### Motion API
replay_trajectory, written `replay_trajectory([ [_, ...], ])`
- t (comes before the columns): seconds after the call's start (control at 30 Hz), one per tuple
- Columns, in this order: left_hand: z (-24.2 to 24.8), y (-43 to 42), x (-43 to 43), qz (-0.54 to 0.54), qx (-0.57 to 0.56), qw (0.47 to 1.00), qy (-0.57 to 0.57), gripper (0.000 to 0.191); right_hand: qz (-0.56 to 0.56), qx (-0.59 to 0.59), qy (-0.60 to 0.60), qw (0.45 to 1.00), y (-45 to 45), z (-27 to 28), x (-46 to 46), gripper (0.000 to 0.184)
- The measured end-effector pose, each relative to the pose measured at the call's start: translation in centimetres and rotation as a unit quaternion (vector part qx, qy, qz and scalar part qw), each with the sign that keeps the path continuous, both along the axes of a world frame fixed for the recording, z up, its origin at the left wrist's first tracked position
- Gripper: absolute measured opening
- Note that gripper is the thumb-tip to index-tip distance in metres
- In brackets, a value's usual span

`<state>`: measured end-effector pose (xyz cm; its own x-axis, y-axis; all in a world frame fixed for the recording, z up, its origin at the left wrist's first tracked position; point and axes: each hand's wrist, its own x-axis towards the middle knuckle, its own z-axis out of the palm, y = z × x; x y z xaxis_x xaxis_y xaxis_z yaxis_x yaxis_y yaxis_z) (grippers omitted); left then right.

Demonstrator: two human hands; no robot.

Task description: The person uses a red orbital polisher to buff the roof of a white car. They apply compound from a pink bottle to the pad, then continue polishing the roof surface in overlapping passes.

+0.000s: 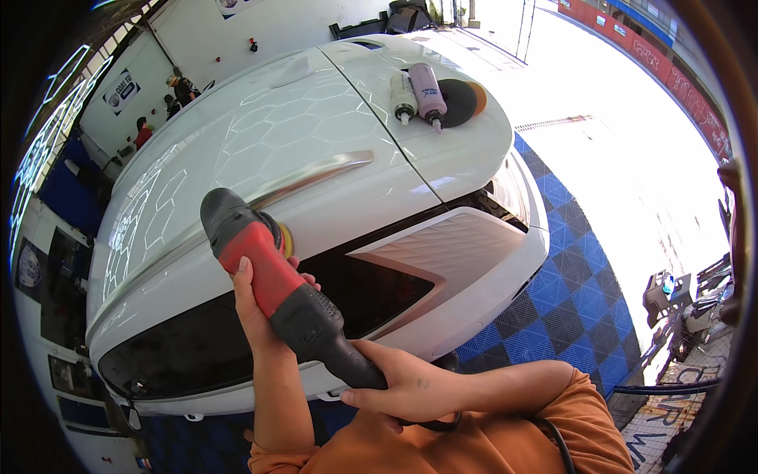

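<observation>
A red and black electric car polisher [272, 272] is held in both hands, its yellow foam pad [286, 240] tilted down at the side edge of a white car's roof [308, 112], by the silver roof rail [320, 175]. How firmly the pad touches the paint cannot be told. My left hand [254, 296] grips the red body behind the head, its fingers partly hidden underneath. Around the black rear handle closes my right hand [408, 379]. On the roof's rear lie a white bottle [403, 95], a pink bottle [427, 95], a black round pad [458, 103] and an orange disc [480, 99].
The car's dark side window [379, 290] and pale patterned rear pillar panel [438, 255] are below the roof edge. Blue and black floor tiles [556, 284] surround the car. Several people [182, 89] are beyond it. The polisher's cable [559, 444] runs beside my body.
</observation>
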<state>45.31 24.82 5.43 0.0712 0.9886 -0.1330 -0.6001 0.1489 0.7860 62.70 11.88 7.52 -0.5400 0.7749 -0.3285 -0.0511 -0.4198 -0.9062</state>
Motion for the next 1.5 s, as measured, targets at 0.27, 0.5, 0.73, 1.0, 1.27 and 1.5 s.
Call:
replay_trajectory([
  [0.27, 0.1, 1.3, 10.2, -0.170, 0.005, 0.983, -0.069, 0.053, -0.131, -0.051, 0.100, 0.985, -2.8, 2.6, 7.8, 0.053],
  [0.5, 0.7, 3.2, 18.9, -0.216, -0.061, 0.941, -0.253, 0.049, -0.279, -0.072, 0.127, 0.949, -3.2, 7.8, 12.2, 0.039],
  [0.73, 2.8, 3.8, 22.0, -0.173, -0.096, 0.933, -0.301, 0.044, -0.283, -0.074, 0.151, 0.944, -1.3, 10.4, 14.0, 0.046],
  [1.0, 2.8, 4.6, 16.7, -0.170, -0.081, 0.932, -0.310, 0.042, -0.258, -0.053, 0.094, 0.960, -0.1, 10.7, 10.6, 0.047],
  [1.27, 3.4, 4.9, 7.1, -0.122, -0.031, 0.944, -0.306, 0.045, -0.179, -0.055, 0.103, 0.977, 1.6, 11.5, 3.5, 0.043],
  [1.5, 3.0, 5.3, -2.6, -0.072, 0.030, 0.961, -0.265, 0.048, -0.124, -0.042, 0.045, 0.990, 3.6, 11.0, -3.7, 0.039],
])
